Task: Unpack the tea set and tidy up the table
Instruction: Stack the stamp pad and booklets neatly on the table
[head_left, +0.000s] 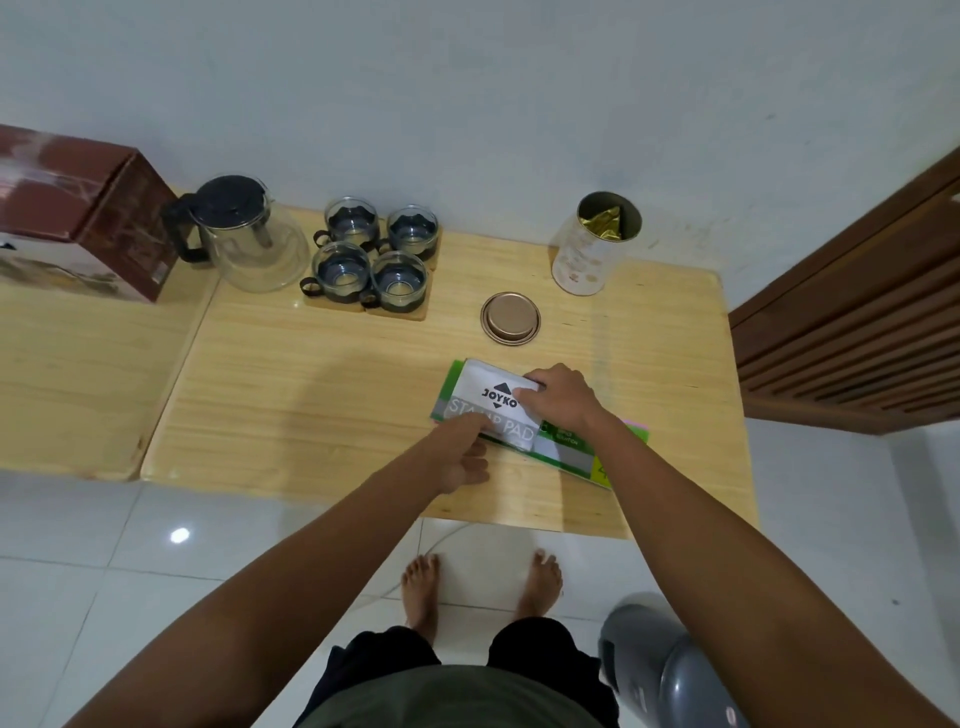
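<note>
A brown tea-set carton (78, 208) sits at the far left of the wooden desk (311, 405), with the unpacked glass teapot (249, 239) beside it and four glass cups (374, 254) grouped on wooden coasters to its right. Nearer the front edge, a person bends over a white "Joyko Stamp Pad" box (493, 402) that lies on green and pink stationery packets (576, 454). The left hand (465, 449) reaches in with its forefinger stretched out onto the box's near edge, the other fingers loosely curled and holding nothing. The right hand (558, 397) rests on the box's right end, fingers bent over its top corner in a grip. Behind them lie a round gold lid (510, 318) and, further right, its open tin canister (595, 244) with a gold foil pouch inside. Squaring the box and packets into one stack looks like the step in hand; lifting them together, supported from below, should keep the thin packets from sliding apart.
</note>
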